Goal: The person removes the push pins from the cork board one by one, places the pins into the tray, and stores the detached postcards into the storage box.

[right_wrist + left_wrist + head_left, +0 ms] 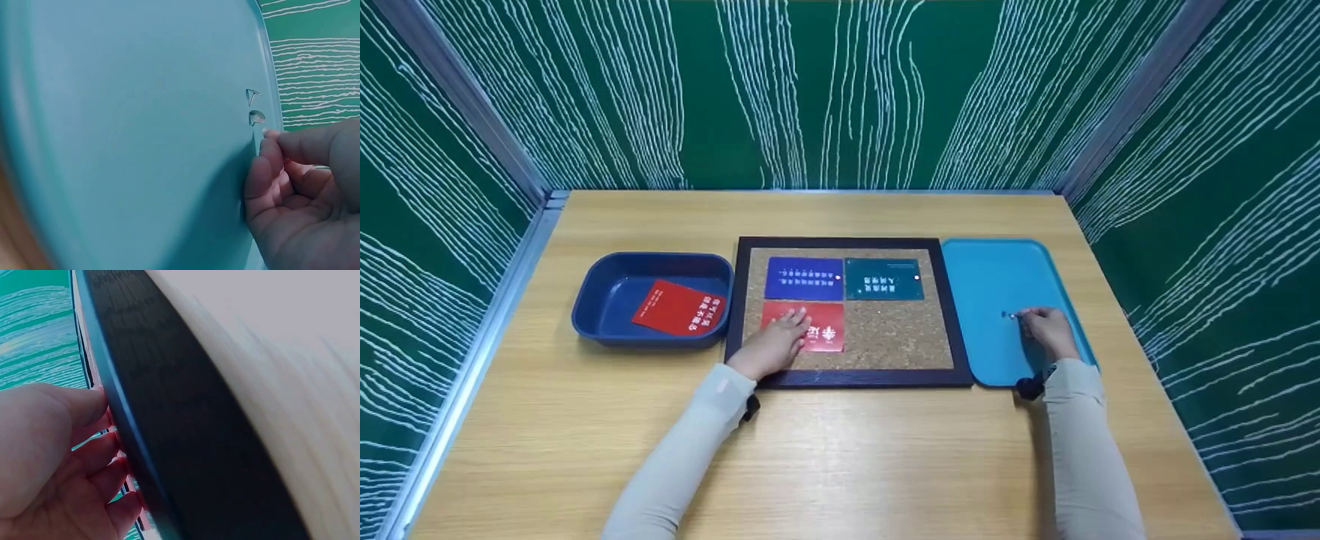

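Note:
My left hand [771, 346] lies with fingers extended on a red card [828, 339], pressing it on the lower left of a dark-framed cork board [894, 337]. In the left wrist view the fingertips show at the frame's inner edge. My right hand [1048, 330] is over a light blue tray [990, 270], thumb and index tips close together. Right by them on the tray are two silver thumbtacks, one lying point up [257, 117], the other tilted [253, 95]. I cannot tell whether a tack is between the fingertips.
A purple card [802, 279] and a green card [883, 279] sit side by side along the board's top, each with a shiny tack head at its right edge. A dark blue bin [607, 300] holds another red card [679, 307]. Green walls surround the wooden table [870, 457].

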Demonstrator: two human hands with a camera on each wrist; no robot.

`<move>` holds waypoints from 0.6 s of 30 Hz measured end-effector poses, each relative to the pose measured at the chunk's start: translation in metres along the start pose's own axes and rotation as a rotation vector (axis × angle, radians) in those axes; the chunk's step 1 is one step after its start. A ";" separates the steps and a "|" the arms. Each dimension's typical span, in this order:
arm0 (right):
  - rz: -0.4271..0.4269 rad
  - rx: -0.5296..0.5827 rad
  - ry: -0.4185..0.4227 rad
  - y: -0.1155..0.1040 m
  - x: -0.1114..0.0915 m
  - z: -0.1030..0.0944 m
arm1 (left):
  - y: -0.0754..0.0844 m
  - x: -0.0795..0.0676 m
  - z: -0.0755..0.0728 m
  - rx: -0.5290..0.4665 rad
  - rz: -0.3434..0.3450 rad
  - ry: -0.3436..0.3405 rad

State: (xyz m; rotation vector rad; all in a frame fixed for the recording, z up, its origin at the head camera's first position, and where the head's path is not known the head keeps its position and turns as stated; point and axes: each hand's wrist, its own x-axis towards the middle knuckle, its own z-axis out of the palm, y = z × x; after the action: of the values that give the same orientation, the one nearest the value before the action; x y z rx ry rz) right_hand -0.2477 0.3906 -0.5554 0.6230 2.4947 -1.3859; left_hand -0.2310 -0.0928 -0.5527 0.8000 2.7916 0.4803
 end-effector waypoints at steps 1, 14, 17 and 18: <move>0.006 0.009 0.000 -0.001 0.000 0.000 | 0.000 0.000 0.000 -0.001 -0.003 -0.003; -0.027 0.043 0.033 -0.021 -0.008 -0.001 | 0.002 -0.001 -0.002 0.001 -0.009 -0.020; -0.045 0.046 0.038 -0.026 -0.008 0.000 | 0.001 -0.001 -0.002 -0.006 -0.007 -0.021; -0.058 0.063 0.043 -0.028 -0.008 0.001 | 0.001 -0.001 -0.002 -0.008 -0.003 -0.018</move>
State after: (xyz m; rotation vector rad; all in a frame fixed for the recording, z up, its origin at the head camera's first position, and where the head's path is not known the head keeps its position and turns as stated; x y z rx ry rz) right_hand -0.2534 0.3750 -0.5316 0.6041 2.5298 -1.4923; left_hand -0.2301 -0.0928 -0.5505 0.7947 2.7720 0.4804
